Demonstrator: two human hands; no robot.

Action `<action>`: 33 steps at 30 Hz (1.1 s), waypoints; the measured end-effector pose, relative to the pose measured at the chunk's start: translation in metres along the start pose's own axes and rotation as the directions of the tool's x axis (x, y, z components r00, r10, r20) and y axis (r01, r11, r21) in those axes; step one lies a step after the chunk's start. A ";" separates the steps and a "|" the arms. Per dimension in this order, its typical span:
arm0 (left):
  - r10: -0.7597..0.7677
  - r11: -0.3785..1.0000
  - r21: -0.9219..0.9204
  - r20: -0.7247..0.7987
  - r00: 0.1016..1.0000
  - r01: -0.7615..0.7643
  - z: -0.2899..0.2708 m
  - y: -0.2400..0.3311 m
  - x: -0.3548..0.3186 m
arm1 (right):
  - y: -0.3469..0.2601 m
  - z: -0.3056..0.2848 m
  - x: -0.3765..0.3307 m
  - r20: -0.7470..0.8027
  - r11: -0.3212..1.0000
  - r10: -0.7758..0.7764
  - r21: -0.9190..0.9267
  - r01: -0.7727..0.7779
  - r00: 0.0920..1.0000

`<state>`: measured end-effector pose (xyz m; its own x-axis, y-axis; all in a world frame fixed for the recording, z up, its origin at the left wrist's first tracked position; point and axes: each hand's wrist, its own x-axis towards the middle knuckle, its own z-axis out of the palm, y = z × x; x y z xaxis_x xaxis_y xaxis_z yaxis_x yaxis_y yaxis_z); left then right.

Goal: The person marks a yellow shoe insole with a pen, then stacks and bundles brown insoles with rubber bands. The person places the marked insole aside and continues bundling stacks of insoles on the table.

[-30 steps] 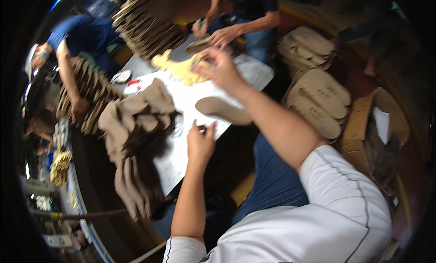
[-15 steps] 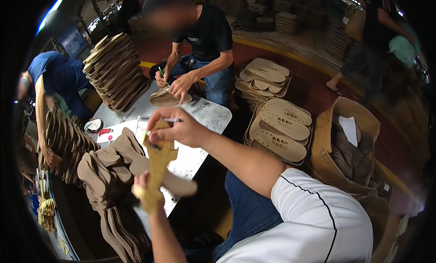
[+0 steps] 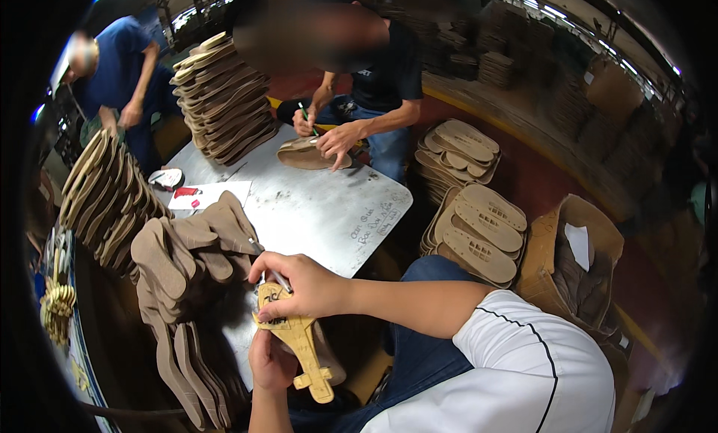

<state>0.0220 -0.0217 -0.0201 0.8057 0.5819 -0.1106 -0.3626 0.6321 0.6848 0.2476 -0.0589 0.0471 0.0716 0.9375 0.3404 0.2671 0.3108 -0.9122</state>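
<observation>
A flat yellow template (image 3: 303, 339) with a rounded top, side notches and a cross-shaped tail hangs tilted between my hands, dark handwriting on it. My right hand (image 3: 310, 283) grips its upper end, thumb pressed on the face, with a silver-grey pen (image 3: 278, 277) between the fingers. My left hand (image 3: 271, 362) is closed on the template's left side, lower down; part of its fingers is hidden behind. Underneath, the edge of a brown shoe sole (image 3: 329, 358) shows; I cannot tell how it is held. Brown soles (image 3: 168, 261) lie piled left of my hands.
Across the metal table (image 3: 314, 231), a co-worker marks a sole (image 3: 303, 155) with a green pen. Tall sole stacks (image 3: 224, 104) stand at the far left, with another person behind. Right of the table are stacked cut soles (image 3: 482, 223) and a cardboard box (image 3: 542, 265).
The template has come down toward me and turned, its cross-shaped tail now pointing down. My right hand has lowered with the pen. The view has shifted; the person at left has straightened up.
</observation>
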 end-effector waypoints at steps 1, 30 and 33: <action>-0.028 1.000 -0.007 0.030 0.999 0.028 0.005 0.002 0.000 | 0.001 0.003 0.002 0.002 0.999 0.031 0.024 -0.031 1.000; -0.135 0.952 0.287 0.100 0.986 0.101 0.005 0.024 -0.003 | 0.010 0.000 0.010 0.342 0.832 0.327 0.339 -0.440 0.881; -0.107 0.946 0.316 0.114 0.988 0.066 0.006 0.026 -0.002 | 0.012 0.001 0.012 0.343 0.835 0.361 0.296 -0.464 0.867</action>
<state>0.0140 -0.0096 0.0023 0.8881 0.4485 -0.1006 -0.1417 0.4753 0.8683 0.2509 -0.0440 0.0404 -0.1709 0.9789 -0.1122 -0.0951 -0.1298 -0.9870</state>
